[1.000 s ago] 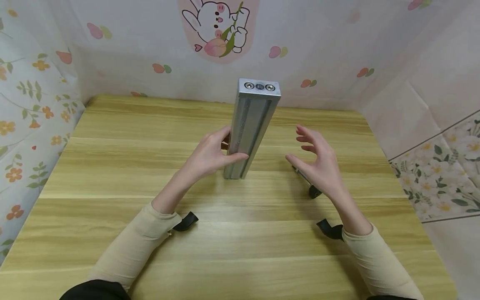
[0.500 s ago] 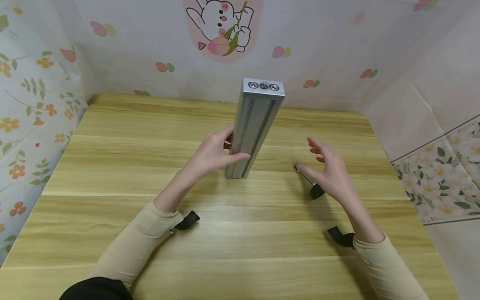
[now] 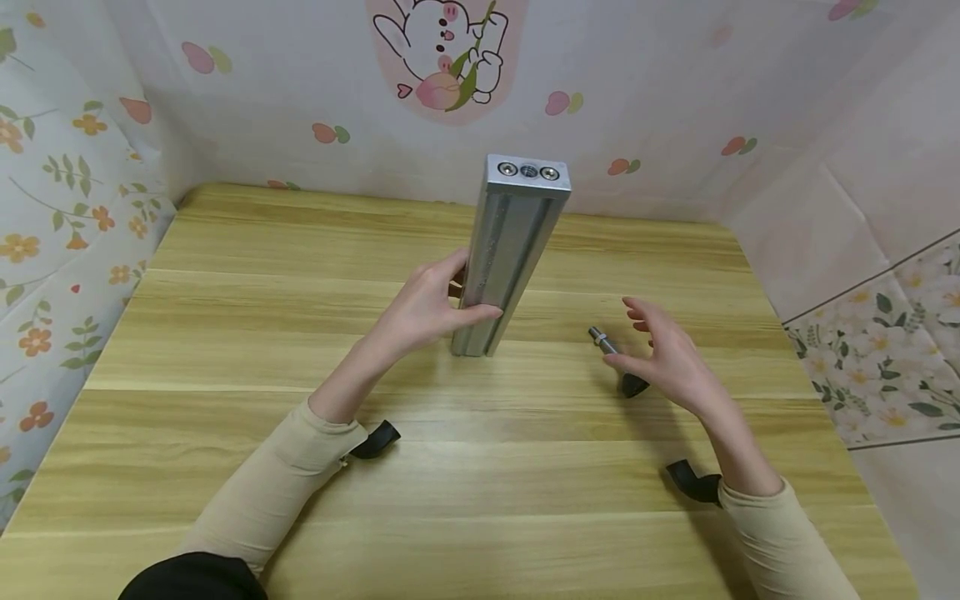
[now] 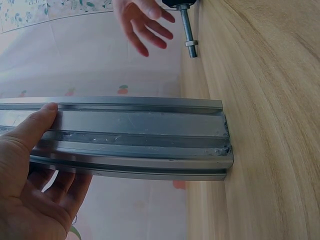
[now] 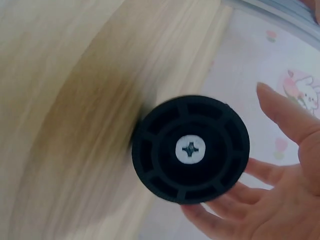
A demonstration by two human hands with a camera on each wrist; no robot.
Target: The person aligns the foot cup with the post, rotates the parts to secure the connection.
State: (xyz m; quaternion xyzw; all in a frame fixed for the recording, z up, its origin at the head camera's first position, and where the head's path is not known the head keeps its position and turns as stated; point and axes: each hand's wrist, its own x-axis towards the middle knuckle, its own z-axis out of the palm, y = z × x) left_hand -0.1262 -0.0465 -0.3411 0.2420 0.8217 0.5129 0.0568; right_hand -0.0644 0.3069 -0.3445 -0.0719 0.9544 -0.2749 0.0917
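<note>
A silver aluminium profile (image 3: 517,250) stands upright on the table, its top face showing three round holes or screw heads. My left hand (image 3: 426,304) grips it low down, thumb across the front face; the left wrist view also shows this hand (image 4: 35,185) around the profile (image 4: 145,122). To the right lies a levelling foot (image 3: 633,385), with a threaded stud, a nut and a black round base. My right hand (image 3: 678,362) hovers over it with fingers spread and loosely bent. In the right wrist view, the base (image 5: 167,177) shows a cross-head screw in its centre.
The wood-grain table (image 3: 480,500) meets a printed cloth backdrop (image 3: 255,92) behind and at both sides. Black curved pieces (image 3: 377,440) stick out from both sleeves near the wrists.
My right hand has moved to the right and toward me, lower over the levelling foot, uncovering more of its stud. The left hand and the profile stay in place.
</note>
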